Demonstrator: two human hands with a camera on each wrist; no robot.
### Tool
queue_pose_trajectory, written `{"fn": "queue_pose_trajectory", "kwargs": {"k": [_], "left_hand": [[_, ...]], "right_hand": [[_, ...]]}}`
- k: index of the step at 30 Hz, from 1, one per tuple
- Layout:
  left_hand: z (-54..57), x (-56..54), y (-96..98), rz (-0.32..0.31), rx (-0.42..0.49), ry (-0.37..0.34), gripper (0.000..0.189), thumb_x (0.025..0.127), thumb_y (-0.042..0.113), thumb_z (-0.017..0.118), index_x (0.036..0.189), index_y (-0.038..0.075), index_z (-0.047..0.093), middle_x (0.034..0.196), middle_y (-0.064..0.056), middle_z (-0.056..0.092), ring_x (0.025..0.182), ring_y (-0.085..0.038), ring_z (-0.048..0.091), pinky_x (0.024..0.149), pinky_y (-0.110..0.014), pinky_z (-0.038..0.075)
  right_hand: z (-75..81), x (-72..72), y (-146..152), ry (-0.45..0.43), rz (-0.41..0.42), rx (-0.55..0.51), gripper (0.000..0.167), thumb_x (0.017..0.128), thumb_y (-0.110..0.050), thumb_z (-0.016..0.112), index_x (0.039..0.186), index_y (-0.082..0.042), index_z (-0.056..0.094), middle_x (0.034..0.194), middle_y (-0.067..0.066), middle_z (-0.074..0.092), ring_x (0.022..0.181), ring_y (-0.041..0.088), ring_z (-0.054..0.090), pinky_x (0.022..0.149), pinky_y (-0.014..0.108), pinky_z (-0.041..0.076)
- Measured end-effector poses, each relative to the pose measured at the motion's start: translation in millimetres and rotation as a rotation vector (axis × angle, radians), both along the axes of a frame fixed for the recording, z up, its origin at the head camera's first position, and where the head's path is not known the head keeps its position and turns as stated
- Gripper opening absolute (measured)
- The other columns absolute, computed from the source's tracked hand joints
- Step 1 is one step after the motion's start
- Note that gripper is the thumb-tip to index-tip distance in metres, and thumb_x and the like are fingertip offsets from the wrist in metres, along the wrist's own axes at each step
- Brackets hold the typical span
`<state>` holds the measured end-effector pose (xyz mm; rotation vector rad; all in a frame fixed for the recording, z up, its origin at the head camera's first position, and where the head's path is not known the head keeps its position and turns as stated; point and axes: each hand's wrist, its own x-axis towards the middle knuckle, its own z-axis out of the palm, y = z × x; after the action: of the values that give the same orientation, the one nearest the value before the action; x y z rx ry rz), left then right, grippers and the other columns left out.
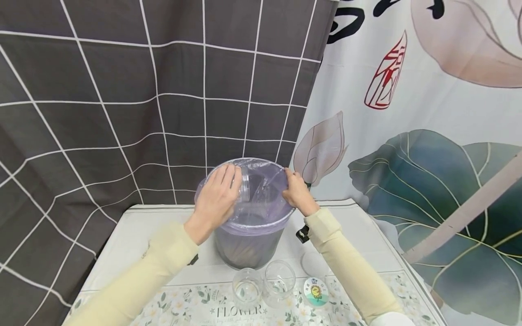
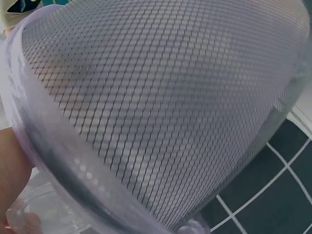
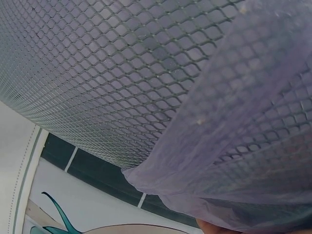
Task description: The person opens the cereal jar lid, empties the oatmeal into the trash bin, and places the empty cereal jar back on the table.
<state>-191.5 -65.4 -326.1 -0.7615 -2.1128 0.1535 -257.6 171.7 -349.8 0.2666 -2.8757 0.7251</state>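
Observation:
A round mesh trash bin [image 1: 249, 249] stands on the table, lined with a translucent purple garbage bag [image 1: 261, 227] folded over its rim. At the bin's left side my left hand [image 1: 220, 192] reaches over the rim and holds a clear plastic jar [image 1: 244, 184] inside the opening. In the left wrist view, part of that jar [image 2: 46, 207] shows beyond the rim. Across the opening, my right hand [image 1: 297, 190] grips the right rim together with the bag. The right wrist view shows mostly mesh and loose bag film [image 3: 195, 161]; only a little of the hand appears.
Two clear plastic jars [image 1: 247, 286] [image 1: 280, 275] stand in front of the bin. To their right lie a round printed lid [image 1: 316, 292] and a whitish lid [image 1: 313, 263]. A flowered cloth [image 1: 195, 303] covers the table's near part. Dark checked fabric [image 1: 179, 117] hangs behind.

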Motion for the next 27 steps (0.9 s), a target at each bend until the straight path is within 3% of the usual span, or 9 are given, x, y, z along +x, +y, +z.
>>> {"fn": "queue_pose_trajectory", "kwargs": {"k": [13,20,27], "left_hand": [[-14.5,7.0,1.9,0.005,0.228,0.02,0.087,0.054,0.033,0.08,0.12,-0.012,0.044,0.112,-0.025,0.051,0.104,-0.036,0.05,0.096,-0.041,0.042],[-16.4,8.4,2.1,-0.037,0.459,0.017,0.093,0.051,0.039,0.084,0.118,-0.013,0.044,0.11,-0.025,0.053,0.1,-0.037,0.052,0.089,-0.041,0.047],[-16.9,9.2,3.0,-0.077,0.655,-0.098,0.096,0.052,0.045,0.083,0.12,-0.011,0.045,0.111,-0.023,0.054,0.099,-0.035,0.053,0.087,-0.043,0.047]], "right_hand": [[0.6,-0.5,-0.4,0.002,-0.005,0.01,0.074,0.068,0.004,0.052,0.139,0.002,0.031,0.121,0.03,0.045,0.106,0.04,0.049,0.088,0.049,0.046],[0.0,0.8,-1.8,0.017,-0.006,-0.006,0.073,0.066,0.005,0.051,0.137,0.002,0.034,0.117,0.03,0.047,0.102,0.042,0.05,0.085,0.049,0.047],[-1.5,-0.9,-0.8,0.008,-0.005,-0.007,0.074,0.067,0.005,0.051,0.139,0.001,0.033,0.118,0.03,0.047,0.103,0.043,0.05,0.085,0.051,0.047]]}}
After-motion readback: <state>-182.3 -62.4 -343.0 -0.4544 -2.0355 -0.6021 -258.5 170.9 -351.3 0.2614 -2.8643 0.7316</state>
